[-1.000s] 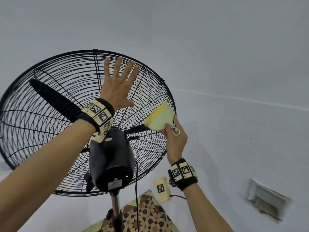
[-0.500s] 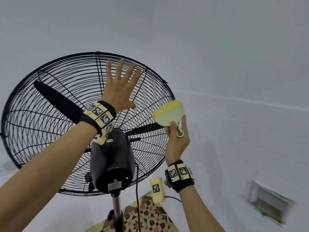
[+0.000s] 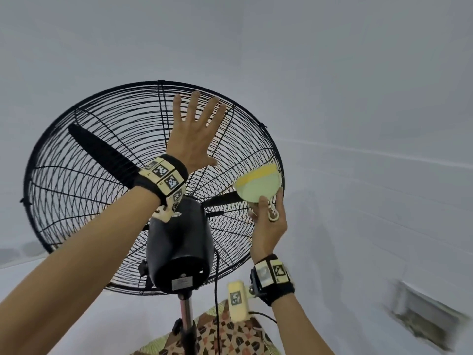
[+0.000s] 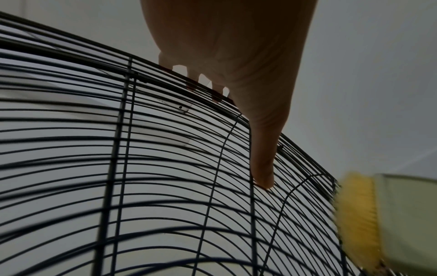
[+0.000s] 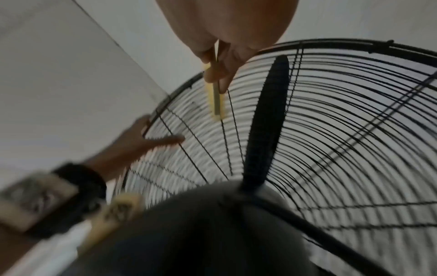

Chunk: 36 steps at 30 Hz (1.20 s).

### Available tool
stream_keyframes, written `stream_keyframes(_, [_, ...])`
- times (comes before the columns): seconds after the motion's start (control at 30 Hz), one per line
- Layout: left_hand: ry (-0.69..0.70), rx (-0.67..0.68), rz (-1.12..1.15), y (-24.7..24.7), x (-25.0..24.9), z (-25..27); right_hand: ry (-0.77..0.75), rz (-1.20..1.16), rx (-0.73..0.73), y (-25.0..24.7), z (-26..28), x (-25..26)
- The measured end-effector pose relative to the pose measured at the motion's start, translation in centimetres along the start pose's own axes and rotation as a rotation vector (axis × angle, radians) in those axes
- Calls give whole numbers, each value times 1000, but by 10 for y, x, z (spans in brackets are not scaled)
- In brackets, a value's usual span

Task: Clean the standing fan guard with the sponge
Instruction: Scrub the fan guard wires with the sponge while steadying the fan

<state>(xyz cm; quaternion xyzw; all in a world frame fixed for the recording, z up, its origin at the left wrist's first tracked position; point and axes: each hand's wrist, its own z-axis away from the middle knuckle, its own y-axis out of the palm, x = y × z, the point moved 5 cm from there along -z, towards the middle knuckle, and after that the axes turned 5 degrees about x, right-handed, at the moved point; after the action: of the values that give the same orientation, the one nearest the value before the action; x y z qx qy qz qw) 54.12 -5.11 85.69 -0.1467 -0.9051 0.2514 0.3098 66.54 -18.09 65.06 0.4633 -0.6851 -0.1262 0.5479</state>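
The left hand (image 3: 193, 139) is lying flat and spread against the rear wire guard (image 3: 84, 201) of the standing fan, fingers straight and bracing the upper wires, gripping nothing; the right hand (image 3: 268, 221) is pinching the sponge (image 3: 258, 184) — a pale green pad with a yellow scrub face — at its lower edge between thumb and fingers, with a small white loop hanging by the palm; the yellow face is turned to the wires at the guard's right rim, touching or very nearly so. The sponge is looking soft and light, so it is likely squashing over the wires rather than sliding stiffly; a hold nearer its middle would probably be pressing more evenly. The guard is appearing thin, springy and open — likely flexing under a push, which is why the flat left hand is steadying it; the black motor housing (image 3: 179, 242) and pole (image 3: 186, 319) are sitting below.
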Motion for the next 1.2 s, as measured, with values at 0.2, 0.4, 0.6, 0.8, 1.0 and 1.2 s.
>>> stream_keyframes(0.2, [-27,17,-23,0,0,0,135,277,306,5,24,-35])
stream_keyframes(0.4, [-21,15,-21,-2,-1,1,180,349,398,7,16,-37])
stream_keyframes(0.6, [-19,10,-15,-1,1,2,15,300,137,0,-7,-14])
stream_keyframes(0.8, [-27,31,-15,-1,-1,1,37,514,377,2,0,-27])
stream_keyframes(1.0, [-16,9,-5,-2,-2,2,-33,360,137,-5,-11,-16])
stream_keyframes(1.2, [-19,21,-11,0,1,1,-29,530,419,7,14,-45])
